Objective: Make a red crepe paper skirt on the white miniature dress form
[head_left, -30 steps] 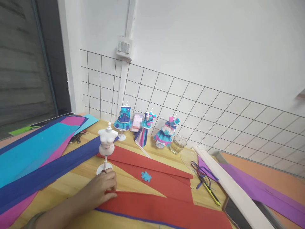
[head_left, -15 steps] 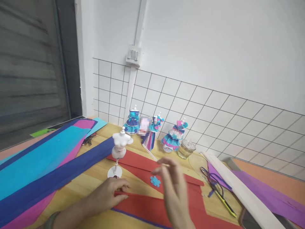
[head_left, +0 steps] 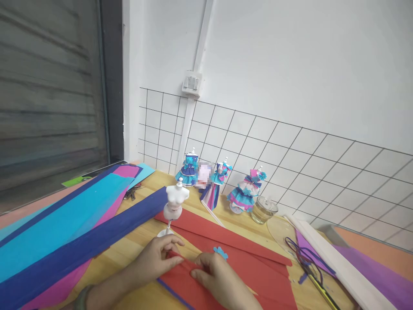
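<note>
Two bare hands meet over a red strip [head_left: 180,282] of paper near the bench's [head_left: 127,241] front edge, its left end raised in a crease and its lower side trimmed with a thin dark-blue border. The left hand [head_left: 161,257], a band [head_left: 83,297] at its wrist, clamps that end between thumb and fingers; the right hand [head_left: 222,280] pinches the same crease just beside it, thumb against curled fingers.

Toward the bench's back edge, a round, clear glass cup [head_left: 263,211] holds what looks like clear liquid; its exact contents are too small to tell. A clear round sheet [head_left: 280,234] lies flat to its right.

Just behind the left hand, a smooth white dress form [head_left: 176,200], bare and upright on a stem, stands on a round base partly covered by the fingers. Behind the right hand, a light-blue paper flower [head_left: 220,252] with rounded petals rests on a second, wider red sheet [head_left: 251,254], folded along its far side.

Three small dressed forms line the back edge: one in tiered blue [head_left: 188,172], one in a long striped skirt [head_left: 215,185], one in frilled blue, pink and white layers [head_left: 247,193].

A long dark-blue strip [head_left: 106,230] crosses the left side of the bench beside flat light-blue paper [head_left: 71,211]. Toward the right edge lie a folded pale strip [head_left: 338,258], a yellow-and-black cutter [head_left: 325,293] and purple paper [head_left: 371,267].
</note>
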A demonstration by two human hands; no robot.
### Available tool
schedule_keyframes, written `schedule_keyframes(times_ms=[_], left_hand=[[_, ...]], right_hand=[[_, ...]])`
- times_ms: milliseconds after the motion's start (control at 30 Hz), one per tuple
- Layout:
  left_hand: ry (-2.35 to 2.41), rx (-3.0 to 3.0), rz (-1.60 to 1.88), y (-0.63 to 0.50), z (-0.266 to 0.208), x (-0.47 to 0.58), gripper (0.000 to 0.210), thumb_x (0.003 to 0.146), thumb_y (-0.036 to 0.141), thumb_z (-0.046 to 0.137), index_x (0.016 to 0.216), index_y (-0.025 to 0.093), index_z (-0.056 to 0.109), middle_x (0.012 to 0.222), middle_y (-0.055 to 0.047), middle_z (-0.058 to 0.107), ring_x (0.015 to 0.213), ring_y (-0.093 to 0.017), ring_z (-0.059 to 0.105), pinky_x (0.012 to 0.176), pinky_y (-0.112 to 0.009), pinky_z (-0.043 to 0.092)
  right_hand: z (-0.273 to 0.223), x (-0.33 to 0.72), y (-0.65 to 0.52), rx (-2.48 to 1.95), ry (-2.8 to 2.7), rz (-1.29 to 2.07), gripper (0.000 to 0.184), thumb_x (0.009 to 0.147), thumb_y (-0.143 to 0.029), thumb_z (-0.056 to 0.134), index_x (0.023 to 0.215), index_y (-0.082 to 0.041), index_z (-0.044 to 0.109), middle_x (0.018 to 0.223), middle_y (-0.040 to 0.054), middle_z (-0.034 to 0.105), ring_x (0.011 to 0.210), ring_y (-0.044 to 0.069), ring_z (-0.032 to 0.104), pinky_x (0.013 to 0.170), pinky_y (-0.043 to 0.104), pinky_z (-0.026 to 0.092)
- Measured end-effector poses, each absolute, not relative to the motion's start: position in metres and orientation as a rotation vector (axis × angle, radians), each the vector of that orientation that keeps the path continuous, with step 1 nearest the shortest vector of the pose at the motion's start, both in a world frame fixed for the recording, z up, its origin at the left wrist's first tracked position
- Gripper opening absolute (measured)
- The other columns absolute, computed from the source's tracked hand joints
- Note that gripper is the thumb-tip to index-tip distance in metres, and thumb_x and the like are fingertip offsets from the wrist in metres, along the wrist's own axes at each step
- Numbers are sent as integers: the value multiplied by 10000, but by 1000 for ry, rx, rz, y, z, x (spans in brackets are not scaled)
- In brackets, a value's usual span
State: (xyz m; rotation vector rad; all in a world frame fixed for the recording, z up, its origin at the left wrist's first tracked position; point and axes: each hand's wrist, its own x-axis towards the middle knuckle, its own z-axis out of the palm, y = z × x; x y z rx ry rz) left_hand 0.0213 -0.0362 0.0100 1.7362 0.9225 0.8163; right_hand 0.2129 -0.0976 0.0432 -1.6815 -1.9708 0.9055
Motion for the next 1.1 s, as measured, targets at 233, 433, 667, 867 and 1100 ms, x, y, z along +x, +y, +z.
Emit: schedule_keyframes(times_ms=[233,433,667,867,1100], left_hand=[[966,1722,876,-37,13,23,228,697,207,587,922,174,576,708,5,619,698,-156,556,679,-260,416],[883,1669,886,-38,10,24,327,705,182,572,1030,169,542,756,-4,618,739,-159,554,741,-276,413],[854,1590,875,-38,12,25,373,771,256,537,1117,129,482,661,28,557,588,-109,447,593,-239,367],[848,1558,899,-39,12,26,424,766,251,548,1156,115,450,708,1,607,588,-104,462,599,-238,375],[855,1530,904,-39,13,26,455,752,259,576,1172,118,470,734,-21,650,639,-126,544,611,-241,393]], right_hand=[[43,214,-98,-1644,-1947,1035,135,750,-286,540,664,-194,493,591,-69,382,561,90,342,503,207,249],[37,207,-94,-1587,-1883,1053,249,817,-318,456,609,-196,390,568,-66,329,546,88,281,475,217,208],[31,210,-90,-1602,-1835,1035,182,734,-235,517,601,-193,400,558,-69,335,543,84,296,479,216,215],[28,213,-88,-1614,-1817,1051,107,692,-219,552,636,-188,466,566,-67,368,546,89,321,482,215,229],[29,217,-92,-1604,-1828,1112,85,677,-237,593,678,-185,526,582,-64,403,555,93,361,494,212,256]])
